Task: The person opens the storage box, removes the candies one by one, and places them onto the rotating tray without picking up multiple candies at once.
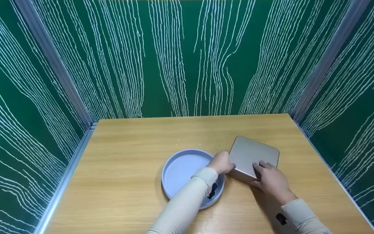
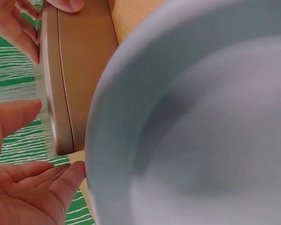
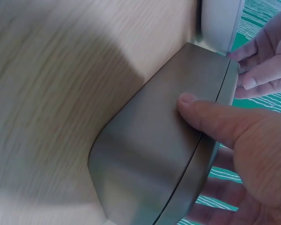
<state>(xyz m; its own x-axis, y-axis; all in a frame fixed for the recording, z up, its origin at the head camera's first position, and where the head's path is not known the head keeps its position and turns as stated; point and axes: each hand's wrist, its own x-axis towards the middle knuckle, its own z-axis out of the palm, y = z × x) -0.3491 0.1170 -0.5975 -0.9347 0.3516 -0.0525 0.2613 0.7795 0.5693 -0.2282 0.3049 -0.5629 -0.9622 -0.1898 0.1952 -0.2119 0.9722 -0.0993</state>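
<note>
A gold-brown metal tin (image 1: 254, 152) with rounded corners and a lid lies on the table, right of a round pale grey-blue tray (image 1: 182, 172). A seam between lid and body shows along its side wall (image 2: 86, 79) in the left wrist view. My right hand (image 1: 273, 180) holds the tin's near edge, thumb (image 3: 194, 105) against the side wall and fingers over the lid. At the tin's left corner is my left hand (image 1: 221, 162), thumb and fingers spread apart around that corner. The left forearm crosses over the tray.
The wooden table (image 1: 122, 169) is enclosed by green walls (image 1: 190, 65) with white wavy lines and metal corner posts. A few tiny pale specks (image 1: 200, 144) lie behind the tray. Small black devices (image 1: 281, 218) sit at both wrists.
</note>
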